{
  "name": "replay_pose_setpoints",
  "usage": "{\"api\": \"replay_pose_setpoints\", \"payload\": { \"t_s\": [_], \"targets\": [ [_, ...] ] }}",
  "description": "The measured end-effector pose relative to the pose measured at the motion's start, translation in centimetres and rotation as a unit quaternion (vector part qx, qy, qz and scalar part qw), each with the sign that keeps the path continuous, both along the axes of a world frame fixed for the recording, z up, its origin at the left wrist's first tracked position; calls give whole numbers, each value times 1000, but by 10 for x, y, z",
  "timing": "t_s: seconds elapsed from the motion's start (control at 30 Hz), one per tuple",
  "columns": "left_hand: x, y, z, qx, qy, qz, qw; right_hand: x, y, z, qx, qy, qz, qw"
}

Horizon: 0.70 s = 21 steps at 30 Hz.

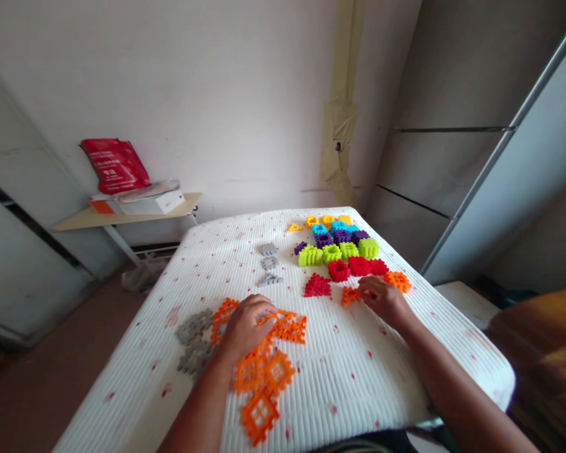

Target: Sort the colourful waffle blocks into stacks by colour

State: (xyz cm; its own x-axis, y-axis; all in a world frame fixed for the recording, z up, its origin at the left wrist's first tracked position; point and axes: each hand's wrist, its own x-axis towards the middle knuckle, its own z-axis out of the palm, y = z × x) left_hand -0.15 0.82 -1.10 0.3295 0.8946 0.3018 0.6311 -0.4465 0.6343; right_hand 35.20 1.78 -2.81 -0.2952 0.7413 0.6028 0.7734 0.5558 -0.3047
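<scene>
Left hand (248,327) curled over orange lattice tiles (287,328) on counter (349,371), grip unclear. Right hand (384,301) touching small orange tile (349,296), grasp unclear.

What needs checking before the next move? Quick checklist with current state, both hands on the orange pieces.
Right hand on small orange piece: ok, fingers touching it.
Left hand grip on orange lattice pieces: cannot tell, hand covers them.
Gray lattice pieces apart from orange: not ok, they appear to touch.
Colored blocks clear of both hands: ok.
</scene>
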Motion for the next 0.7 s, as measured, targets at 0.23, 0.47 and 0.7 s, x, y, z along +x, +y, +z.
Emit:
{"api": "replay_pose_setpoints", "payload": {
  "t_s": [0.23,0.47,0.7],
  "targets": [
    [8,-2,-5,7,156,27,987,-16,-8,11,55,30,-12,998],
    [8,-1,-8,-12,171,75,982,-23,-11,11,46,25,-2,999],
    [6,1,-12,-26,83,97,992,-26,-13,11,46,16,3,999]
  ]
}}
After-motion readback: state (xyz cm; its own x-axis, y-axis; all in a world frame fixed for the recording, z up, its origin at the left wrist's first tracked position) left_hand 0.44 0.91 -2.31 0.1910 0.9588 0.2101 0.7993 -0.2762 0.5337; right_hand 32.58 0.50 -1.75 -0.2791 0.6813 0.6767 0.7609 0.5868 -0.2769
